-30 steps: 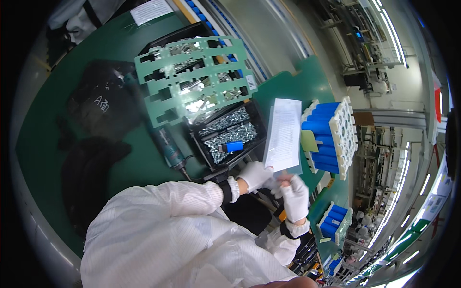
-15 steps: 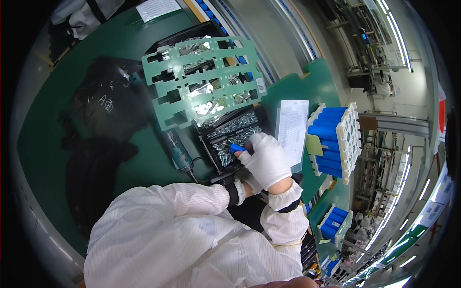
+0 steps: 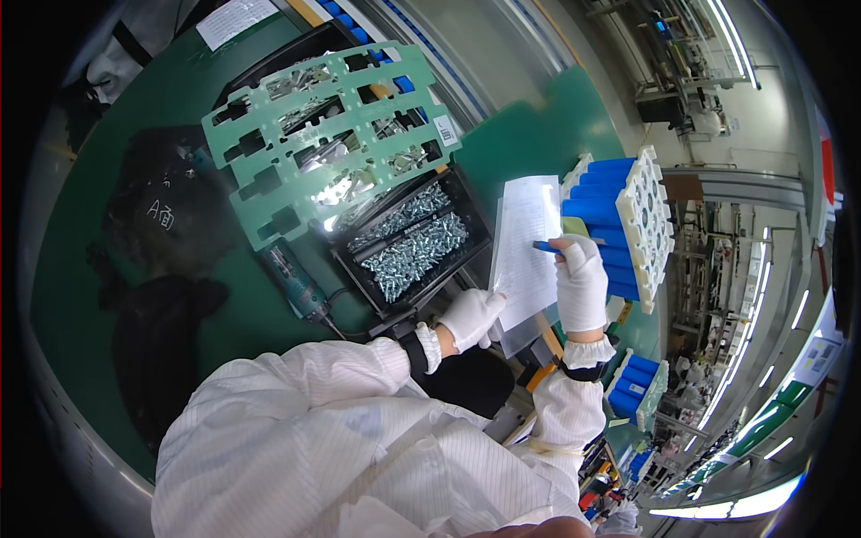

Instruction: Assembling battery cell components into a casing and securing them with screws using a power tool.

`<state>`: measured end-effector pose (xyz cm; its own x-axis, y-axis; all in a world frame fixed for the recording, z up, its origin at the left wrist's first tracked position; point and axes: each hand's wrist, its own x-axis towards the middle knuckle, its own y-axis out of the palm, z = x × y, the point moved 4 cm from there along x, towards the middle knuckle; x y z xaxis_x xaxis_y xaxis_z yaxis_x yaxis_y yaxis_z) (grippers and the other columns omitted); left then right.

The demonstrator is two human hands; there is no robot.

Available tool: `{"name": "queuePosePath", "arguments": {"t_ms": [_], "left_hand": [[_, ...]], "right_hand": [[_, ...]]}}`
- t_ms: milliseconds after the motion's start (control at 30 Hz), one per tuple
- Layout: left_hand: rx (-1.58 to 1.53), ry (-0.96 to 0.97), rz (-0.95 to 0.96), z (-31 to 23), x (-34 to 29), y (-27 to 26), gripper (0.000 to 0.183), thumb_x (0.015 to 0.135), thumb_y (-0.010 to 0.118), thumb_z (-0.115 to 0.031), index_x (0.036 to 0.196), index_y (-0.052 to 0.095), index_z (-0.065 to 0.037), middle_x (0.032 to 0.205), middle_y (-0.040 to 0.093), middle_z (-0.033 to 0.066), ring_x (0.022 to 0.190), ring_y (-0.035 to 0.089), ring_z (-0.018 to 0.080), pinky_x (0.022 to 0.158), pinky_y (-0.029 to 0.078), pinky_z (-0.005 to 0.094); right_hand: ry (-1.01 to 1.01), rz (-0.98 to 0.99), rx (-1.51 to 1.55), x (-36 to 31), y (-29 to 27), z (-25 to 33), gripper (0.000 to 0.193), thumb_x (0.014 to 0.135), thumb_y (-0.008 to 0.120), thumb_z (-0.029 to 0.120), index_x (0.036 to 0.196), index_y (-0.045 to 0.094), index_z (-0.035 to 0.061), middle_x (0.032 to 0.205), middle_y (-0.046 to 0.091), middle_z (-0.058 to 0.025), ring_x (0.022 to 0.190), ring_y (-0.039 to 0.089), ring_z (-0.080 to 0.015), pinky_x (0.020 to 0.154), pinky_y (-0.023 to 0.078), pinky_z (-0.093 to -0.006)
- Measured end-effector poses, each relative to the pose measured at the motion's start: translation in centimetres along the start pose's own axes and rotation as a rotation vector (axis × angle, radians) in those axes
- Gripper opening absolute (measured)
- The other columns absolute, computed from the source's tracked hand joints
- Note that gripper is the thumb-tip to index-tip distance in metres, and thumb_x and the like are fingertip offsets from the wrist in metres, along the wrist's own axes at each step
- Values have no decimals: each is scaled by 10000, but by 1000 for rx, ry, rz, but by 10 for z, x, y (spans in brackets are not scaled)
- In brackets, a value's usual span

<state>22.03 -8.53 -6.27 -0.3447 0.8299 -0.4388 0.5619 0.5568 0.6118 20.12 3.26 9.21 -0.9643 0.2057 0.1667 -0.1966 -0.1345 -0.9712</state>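
Observation:
My right hand point(image 3: 581, 289), in a white glove, is closed around a blue pen point(image 3: 545, 247). The pen's end lies over a printed sheet point(image 3: 527, 235) with a clear sleeve behind it; whether it touches the paper I cannot tell. At the sheet's lower left corner, my gloved left hand point(image 3: 472, 318) pinches the edge between thumb and fingers. Left of the sheet stands a black divided bin point(image 3: 395, 312) full of small silvery screws point(image 3: 413, 258), close to my left hand.
A green slotted plate point(image 3: 309, 193) leans over trays of metal pieces. Beside it lies a teal electric screwdriver point(image 3: 300, 285) with its cord. Blue cylindrical cells in a white holder point(image 3: 655, 224) stand just right of the sheet. A dark cover point(image 3: 170, 332) lies on the green table point(image 3: 81, 269).
My right hand has carried the pen from above the screw bin rightward to the sheet. My left hand has come out from beneath it and taken the sheet's corner.

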Motion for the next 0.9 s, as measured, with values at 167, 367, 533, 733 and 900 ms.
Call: {"name": "queuePosePath", "arguments": {"t_ms": [167,367,533,733,900], "left_hand": [[28,-3,25,-2,-1,0,428,983,440,-296,835,606,70,649,646,144,375,547,167,336,419,259],[29,-5,19,2,0,-2,424,982,445,-293,827,607,67,649,647,141,373,546,167,335,417,257],[5,-5,21,0,-1,-2,422,983,448,-292,825,611,64,642,646,136,371,543,162,333,413,252],[9,-14,16,2,0,-2,432,982,452,-297,814,615,66,632,643,135,370,541,159,333,412,251],[17,-10,-4,3,2,0,447,976,450,-308,785,615,61,636,651,157,371,541,162,331,413,256]], "right_hand": [[-203,89,-99,0,9,3,379,705,625,-89,1041,627,85,1089,606,-143,986,592,-331,831,501,-354],[-235,111,-115,4,14,7,372,686,638,-64,1032,633,74,1081,612,-147,986,592,-338,818,508,-366],[-234,113,-105,6,17,9,348,692,632,-65,1013,632,68,1060,620,-140,965,594,-338,808,509,-372],[-233,142,-89,8,23,4,320,727,604,-45,1024,625,72,1068,632,-138,961,605,-336,816,509,-376],[-236,146,-40,10,27,-6,307,756,591,-30,1042,619,77,1093,640,-140,982,610,-331,835,506,-376]]}}
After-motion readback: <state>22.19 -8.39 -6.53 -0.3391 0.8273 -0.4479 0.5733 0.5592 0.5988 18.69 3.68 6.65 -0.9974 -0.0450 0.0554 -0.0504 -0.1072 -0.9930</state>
